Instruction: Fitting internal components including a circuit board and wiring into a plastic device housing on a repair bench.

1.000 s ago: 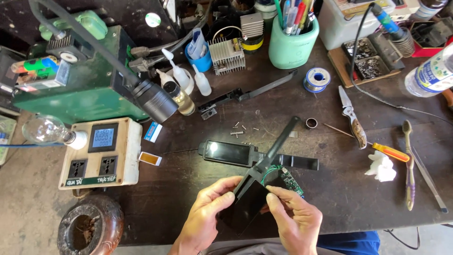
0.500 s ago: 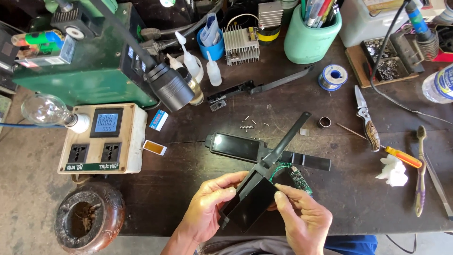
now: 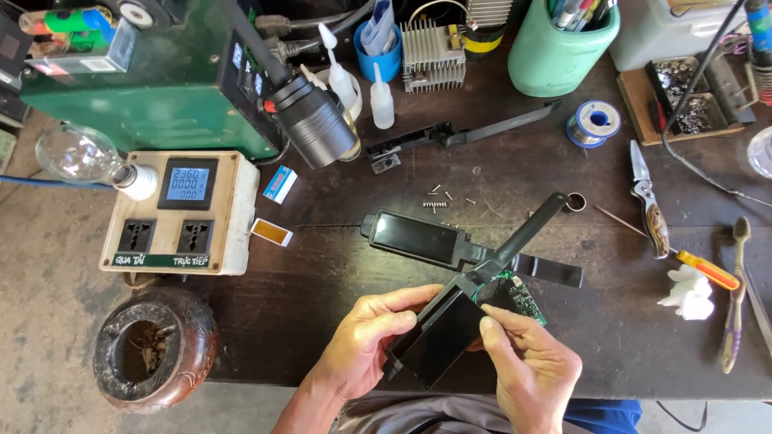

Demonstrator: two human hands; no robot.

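Little has moved: left hand (image 3: 366,345) and right hand (image 3: 531,374) both grip the black casing (image 3: 438,337); a slip risks tearing the board (image 3: 521,299) wires.

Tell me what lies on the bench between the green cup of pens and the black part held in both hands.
In the head view, between the green cup and the held black part lie a long black strip, small loose screws and another black housing.
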